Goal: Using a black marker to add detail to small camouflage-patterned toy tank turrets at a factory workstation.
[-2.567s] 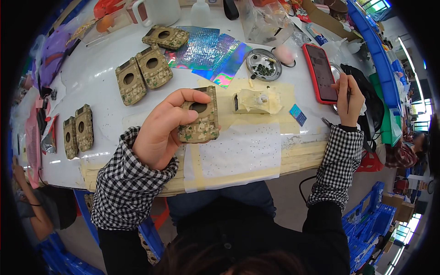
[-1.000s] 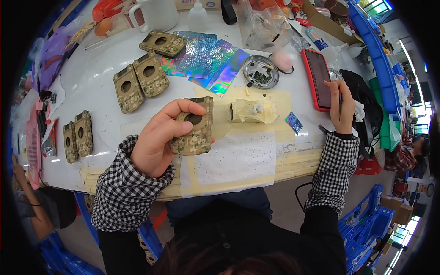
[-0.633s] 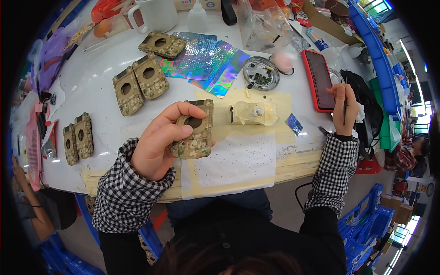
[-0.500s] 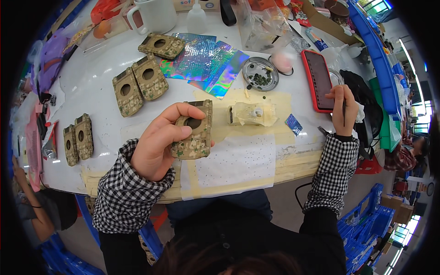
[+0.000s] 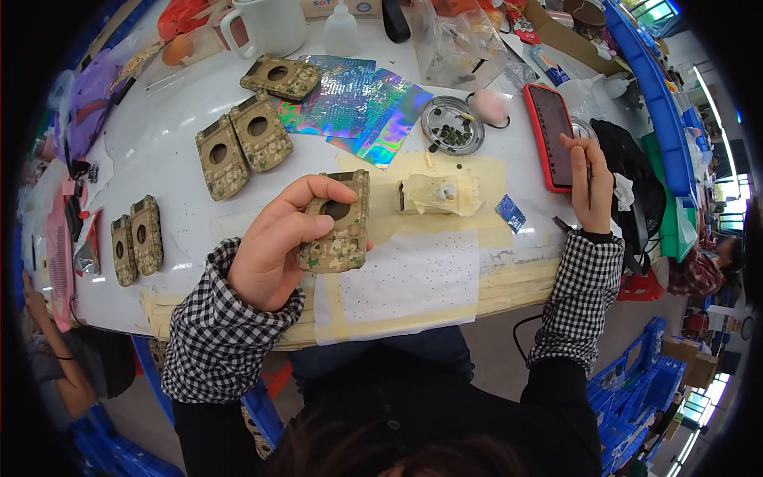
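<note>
My left hand (image 5: 274, 238) grips a camouflage-patterned toy tank hull (image 5: 338, 238) with a round hole in its top, held over the table's near side. My right hand (image 5: 594, 187) is at the right edge of a red-cased phone (image 5: 550, 135), a fingertip over its dark screen. A thin dark tool (image 5: 590, 184) lies along that hand's fingers; its kind cannot be made out. Between the hands sits a tape-covered block (image 5: 437, 195) with a small whitish blob on top. A round clear dish (image 5: 451, 127) behind it holds small dark green parts.
Several more tank hulls (image 5: 222, 155) stand at the left. Shiny holographic sheets (image 5: 381, 119) lie behind, near a white mug (image 5: 270, 28) and a squeeze bottle (image 5: 342, 33). A speckled paper sheet (image 5: 405, 274) covers the near edge; a small blue piece (image 5: 510, 213) is right of it.
My right hand has shifted slightly up, and a fingertip has extended over the phone's screen. My left hand keeps the tank hull in nearly the same place.
</note>
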